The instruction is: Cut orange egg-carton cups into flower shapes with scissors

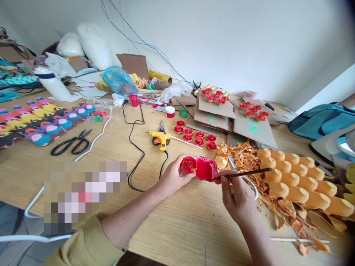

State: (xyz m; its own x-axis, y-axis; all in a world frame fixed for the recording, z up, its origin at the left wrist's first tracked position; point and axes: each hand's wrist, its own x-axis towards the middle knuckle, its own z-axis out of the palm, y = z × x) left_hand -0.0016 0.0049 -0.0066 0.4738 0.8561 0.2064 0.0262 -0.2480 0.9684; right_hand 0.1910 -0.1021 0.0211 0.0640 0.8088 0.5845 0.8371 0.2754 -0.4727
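Note:
My left hand (174, 175) pinches a small rose (189, 164), its petals mostly painted red, with some orange showing at the edge. Right beside it is a scallop-edged dish (206, 159) with wet red paint inside. In my right hand (237, 195) is a paintbrush (253, 171) with a dark handle, held almost level. Its tip end is at the dish's right side, partly hidden by my fingers. Several finished-looking red roses (199, 141) lie on the table beyond my hands.
A yellow glue gun (161, 138) rests on black scissors. Orange egg trays (302, 181) and cut scraps (245, 160) cover the right. Cardboard sheets (215, 117) bear more roses. At left are black-handled scissors (72, 143), painted trays (41, 120) and a white cable (101, 135).

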